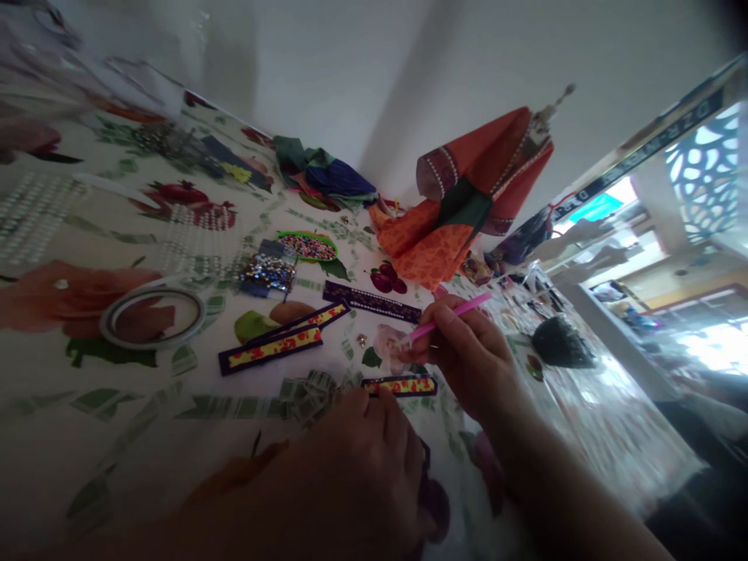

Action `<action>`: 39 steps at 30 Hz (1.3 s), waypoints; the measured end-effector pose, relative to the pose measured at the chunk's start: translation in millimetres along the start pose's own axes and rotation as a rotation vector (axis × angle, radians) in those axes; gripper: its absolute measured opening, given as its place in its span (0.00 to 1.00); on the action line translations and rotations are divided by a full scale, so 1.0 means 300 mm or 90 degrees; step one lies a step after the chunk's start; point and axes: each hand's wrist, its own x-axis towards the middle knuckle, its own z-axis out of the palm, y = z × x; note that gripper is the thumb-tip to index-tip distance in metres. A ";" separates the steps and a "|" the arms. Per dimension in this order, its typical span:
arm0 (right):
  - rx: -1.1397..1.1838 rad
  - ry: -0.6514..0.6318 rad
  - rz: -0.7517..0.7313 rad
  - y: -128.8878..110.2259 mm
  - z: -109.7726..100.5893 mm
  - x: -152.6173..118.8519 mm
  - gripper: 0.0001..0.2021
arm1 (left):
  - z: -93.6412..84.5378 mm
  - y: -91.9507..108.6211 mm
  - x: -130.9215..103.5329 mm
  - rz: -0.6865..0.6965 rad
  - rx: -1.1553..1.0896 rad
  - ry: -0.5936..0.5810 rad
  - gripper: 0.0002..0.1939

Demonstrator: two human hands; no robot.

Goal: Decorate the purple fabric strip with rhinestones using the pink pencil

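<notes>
My right hand [482, 362] pinches a thin pink pen-like stick [461, 312], its lower end pointing left and down over the table. What the stick's tip touches is too blurred to tell. My left hand [374, 460] lies low in the middle, fingers pressed together on a yellow-and-red fabric strip [403, 386] with dark blue edges; the hand hides part of it. Beyond both hands lies a dark strip with a row of white beads [374, 302]. Two more yellow-and-red strips, one being this folded strip [277, 349], rest to the left.
A green dish of coloured beads [307, 246], shiny sequins [269, 274], a roll of tape [153, 318] and white pearl strands [199, 238] lie on the flowered tablecloth [146, 436]. Behind stands a small orange garment [467, 199] on a stand. A black bag [562, 341] is at right.
</notes>
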 end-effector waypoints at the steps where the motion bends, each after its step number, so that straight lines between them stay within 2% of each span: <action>1: 0.030 0.006 0.018 -0.004 -0.006 0.005 0.14 | -0.001 -0.001 -0.001 0.002 -0.001 -0.004 0.18; 8: 0.122 0.005 0.131 -0.039 -0.052 -0.004 0.15 | -0.003 0.008 -0.012 0.008 -0.028 -0.022 0.21; 12: 0.228 0.002 0.202 -0.023 -0.065 -0.024 0.13 | 0.010 0.019 -0.016 -0.019 -0.001 -0.018 0.23; 16: 0.327 0.030 0.265 -0.002 -0.057 -0.027 0.13 | 0.035 0.034 -0.025 -0.027 -0.079 -0.058 0.21; 19: 0.347 0.056 0.299 0.005 -0.056 -0.023 0.12 | 0.049 0.046 -0.032 -0.017 -0.107 -0.075 0.21; 21: 0.334 0.052 0.290 0.010 -0.064 -0.022 0.12 | 0.051 0.050 -0.037 -0.016 -0.106 -0.074 0.21; 25: 0.245 0.001 0.203 0.028 -0.080 -0.030 0.12 | 0.037 0.037 -0.040 -0.022 -0.087 -0.064 0.19; 30: 0.172 0.041 0.115 0.047 -0.062 -0.047 0.13 | 0.010 0.007 -0.014 -0.016 -0.012 -0.007 0.21; 39: 0.122 0.031 0.073 0.054 -0.052 -0.051 0.12 | 0.007 0.002 -0.002 0.003 -0.011 -0.008 0.19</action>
